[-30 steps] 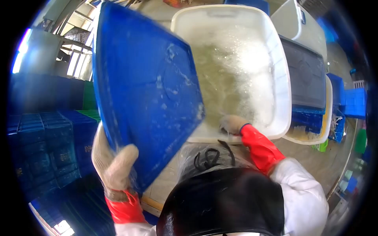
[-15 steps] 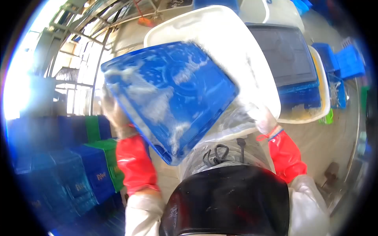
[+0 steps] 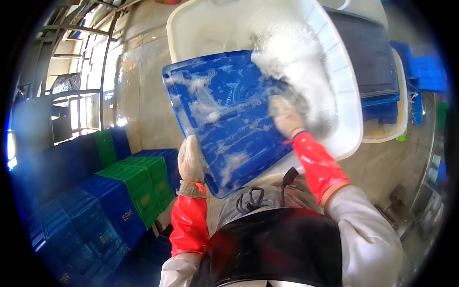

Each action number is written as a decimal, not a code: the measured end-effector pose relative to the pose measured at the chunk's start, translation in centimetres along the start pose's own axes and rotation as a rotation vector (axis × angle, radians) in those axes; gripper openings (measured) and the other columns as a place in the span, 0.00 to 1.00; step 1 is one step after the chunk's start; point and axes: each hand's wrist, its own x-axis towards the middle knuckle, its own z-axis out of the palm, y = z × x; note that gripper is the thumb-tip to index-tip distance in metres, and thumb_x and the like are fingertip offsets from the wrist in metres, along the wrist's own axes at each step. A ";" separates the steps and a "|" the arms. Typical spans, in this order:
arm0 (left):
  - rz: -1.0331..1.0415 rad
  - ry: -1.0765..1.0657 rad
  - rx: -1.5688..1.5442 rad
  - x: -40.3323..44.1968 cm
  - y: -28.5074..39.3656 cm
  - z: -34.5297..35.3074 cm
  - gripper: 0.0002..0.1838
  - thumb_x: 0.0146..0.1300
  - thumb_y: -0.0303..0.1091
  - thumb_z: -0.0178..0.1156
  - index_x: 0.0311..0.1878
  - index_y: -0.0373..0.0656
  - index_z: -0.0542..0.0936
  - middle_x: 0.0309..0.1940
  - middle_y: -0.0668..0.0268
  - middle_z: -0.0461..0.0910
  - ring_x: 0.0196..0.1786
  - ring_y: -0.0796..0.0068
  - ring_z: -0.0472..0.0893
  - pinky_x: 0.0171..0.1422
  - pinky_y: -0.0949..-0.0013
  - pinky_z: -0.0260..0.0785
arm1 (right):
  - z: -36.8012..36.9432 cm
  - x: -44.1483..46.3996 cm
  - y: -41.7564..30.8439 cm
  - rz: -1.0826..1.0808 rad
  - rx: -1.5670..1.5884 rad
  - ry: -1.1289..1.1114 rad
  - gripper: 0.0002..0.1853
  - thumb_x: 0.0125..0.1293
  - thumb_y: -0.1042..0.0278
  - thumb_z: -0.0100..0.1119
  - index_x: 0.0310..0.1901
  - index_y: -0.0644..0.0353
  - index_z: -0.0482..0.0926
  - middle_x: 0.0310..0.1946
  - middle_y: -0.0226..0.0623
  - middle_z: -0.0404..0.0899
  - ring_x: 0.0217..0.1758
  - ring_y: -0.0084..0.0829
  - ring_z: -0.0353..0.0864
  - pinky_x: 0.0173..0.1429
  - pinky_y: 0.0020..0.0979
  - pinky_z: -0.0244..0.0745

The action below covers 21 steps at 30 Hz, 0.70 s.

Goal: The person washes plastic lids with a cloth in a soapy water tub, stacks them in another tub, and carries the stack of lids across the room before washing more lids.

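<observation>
A blue lid point(image 3: 229, 119) streaked with suds lies tilted across the near left part of a large white tub point(image 3: 351, 100) of foamy water. My left hand point(image 3: 190, 160), in a pale knit glove, grips the lid's left edge. On the lid's right part is my right hand point(image 3: 287, 115), gloved too, closed round a blurred greyish scrubber point(image 3: 294, 95). White foam point(image 3: 296, 57) lies in the tub beyond it. Red sleeve covers show on both forearms.
Blue crates point(image 3: 112, 203) and green crates point(image 3: 143, 179) are stacked at the left. Right of the tub, a dark grey lid point(image 3: 366, 52) tops blue lids over another white tub point(image 3: 403, 95). Metal framework point(image 3: 103, 71) stands at the upper left.
The blue lid has gone from upright to lying flatter over the tub, and foam now covers it. My right hand has moved from the tub's near edge onto the lid.
</observation>
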 end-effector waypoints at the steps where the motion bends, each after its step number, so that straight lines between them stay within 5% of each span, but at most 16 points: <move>1: -0.009 0.066 0.069 0.2 1.0 -0.1 0.18 0.81 0.42 0.55 0.55 0.35 0.83 0.42 0.72 0.81 0.43 0.81 0.78 0.49 0.73 0.72 | 2.4 -1.8 2.0 0.445 0.204 -0.122 0.28 0.71 0.68 0.50 0.72 0.62 0.70 0.67 0.48 0.74 0.70 0.49 0.72 0.79 0.39 0.65; 5: 0.009 0.062 0.043 4.4 -1.3 -1.1 0.18 0.80 0.41 0.56 0.55 0.34 0.83 0.41 0.73 0.81 0.41 0.82 0.75 0.47 0.73 0.70 | -1.6 -4.2 -8.1 -0.040 -0.198 -0.317 0.29 0.71 0.66 0.52 0.72 0.66 0.69 0.73 0.53 0.68 0.77 0.55 0.65 0.80 0.55 0.61; 8: -0.009 0.004 0.106 3.9 -0.7 0.9 0.15 0.78 0.38 0.57 0.54 0.34 0.83 0.40 0.73 0.80 0.40 0.82 0.73 0.46 0.72 0.69 | -3.0 -1.8 -17.6 -0.110 0.285 -0.134 0.29 0.66 0.69 0.56 0.70 0.65 0.72 0.73 0.55 0.67 0.79 0.60 0.62 0.81 0.59 0.56; 11: 0.279 0.121 0.182 1.0 -3.1 -1.0 0.16 0.76 0.36 0.60 0.58 0.34 0.80 0.43 0.72 0.82 0.42 0.82 0.77 0.50 0.73 0.72 | -9.7 8.0 -22.6 -0.374 0.635 0.098 0.30 0.66 0.67 0.57 0.71 0.62 0.73 0.73 0.53 0.69 0.78 0.59 0.64 0.80 0.60 0.59; 13: -0.055 0.008 0.214 -2.4 1.9 -2.0 0.19 0.74 0.33 0.61 0.64 0.36 0.77 0.46 0.72 0.82 0.43 0.82 0.77 0.48 0.75 0.71 | -6.5 13.7 -22.8 -0.668 -0.082 0.280 0.29 0.68 0.65 0.56 0.70 0.59 0.74 0.71 0.53 0.71 0.78 0.55 0.65 0.80 0.57 0.60; 15: -0.090 0.058 0.152 -4.6 5.9 -4.0 0.21 0.69 0.31 0.64 0.64 0.35 0.78 0.46 0.68 0.83 0.44 0.78 0.80 0.51 0.71 0.74 | -4.0 19.6 -21.0 -0.454 0.121 -0.076 0.27 0.70 0.62 0.55 0.69 0.60 0.74 0.71 0.52 0.72 0.80 0.51 0.64 0.82 0.50 0.60; 17: -0.039 0.134 0.110 -6.9 9.1 -6.5 0.24 0.66 0.32 0.66 0.64 0.34 0.77 0.48 0.68 0.82 0.45 0.79 0.79 0.52 0.72 0.73 | 0.7 21.0 -17.4 -0.324 0.278 0.411 0.25 0.73 0.63 0.53 0.68 0.64 0.74 0.70 0.50 0.73 0.78 0.47 0.67 0.82 0.44 0.60; 19: 0.027 0.176 0.307 -9.8 10.1 -10.0 0.33 0.67 0.38 0.67 0.71 0.33 0.72 0.51 0.67 0.81 0.46 0.79 0.78 0.50 0.75 0.71 | -0.5 18.1 -15.0 0.035 0.447 0.142 0.23 0.75 0.64 0.51 0.67 0.66 0.76 0.69 0.49 0.74 0.75 0.48 0.69 0.81 0.45 0.61; 21: 0.146 0.164 0.312 -12.4 11.1 -11.5 0.36 0.68 0.39 0.67 0.74 0.31 0.67 0.54 0.63 0.80 0.49 0.73 0.81 0.52 0.71 0.76 | 1.3 12.4 -11.1 -0.210 -0.071 -0.050 0.22 0.74 0.65 0.50 0.64 0.67 0.78 0.67 0.54 0.74 0.73 0.50 0.71 0.81 0.46 0.61</move>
